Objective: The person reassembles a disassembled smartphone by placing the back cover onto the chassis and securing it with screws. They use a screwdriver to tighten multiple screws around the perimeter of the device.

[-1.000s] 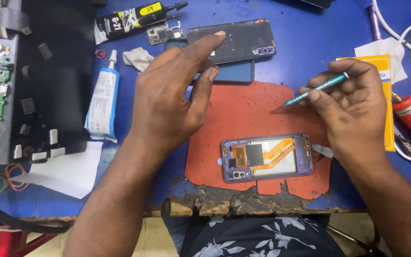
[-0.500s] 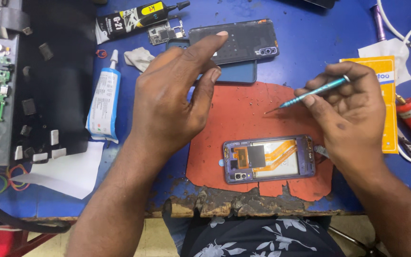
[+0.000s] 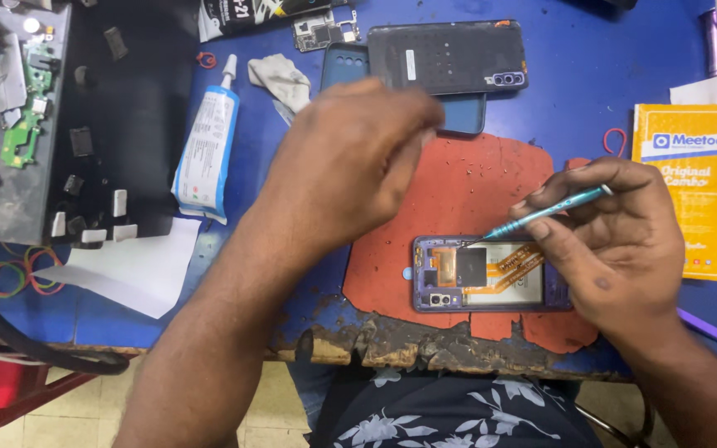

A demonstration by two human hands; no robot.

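Right hand has the teal precision screwdriver pinched between thumb and fingers, closed firmly on the shaft like a pen, so the fine tip can be steered. That tip comes down at the upper left corner of the opened purple phone, right at the frame edge, where a small screw would sit, though the screw itself is too small to make out. The phone lies flat with its insides up, orange flex cables and a dark square part showing, on the worn orange work mat, which gives it a soft bed that does not slide.

Left hand hovers above the mat, fingers curled loosely together with the tips drawn in. It may be pinching something tiny, but I cannot tell whether anything is held. It sits between the phone and the dark back cover, which lies face down at the far edge of the blue bench, out of the working area.

Off to the left, the white glue tube lies within reach beside a black tray of loose parts. A crumpled cloth rests near the tube's nozzle, and a yellow box sits just right of the working hand.
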